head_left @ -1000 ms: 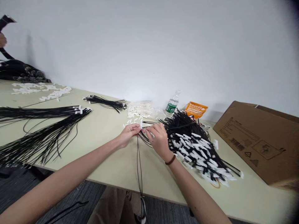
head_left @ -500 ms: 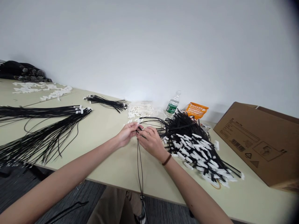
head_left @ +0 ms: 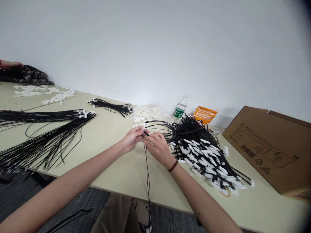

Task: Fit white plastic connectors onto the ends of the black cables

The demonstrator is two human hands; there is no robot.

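My left hand (head_left: 133, 138) pinches a white plastic connector (head_left: 144, 126) above the middle of the table. Close against it, my right hand (head_left: 156, 145) is closed on thin black cables (head_left: 147, 168), whose long ends hang down over the table's front edge. Where cable meets connector, my fingers partly cover the spot. Other black cables (head_left: 159, 123) loop from the connector side toward the right. Just right of my right hand lies a large heap of black cables (head_left: 189, 127) with many white connectors (head_left: 206, 158) on their ends.
Bundles of black cables (head_left: 55, 129) cover the left side of the table. A clear bag of white parts (head_left: 148, 113), a water bottle (head_left: 180, 108) and an orange packet (head_left: 204, 115) stand behind. At right is a cardboard box (head_left: 269, 149). Another person's hand (head_left: 14, 64) rests on dark bundles, far left.
The hanging cables have swung slightly right. Both my hands stay nearly in place. Another person's hand has come into view at the far left.
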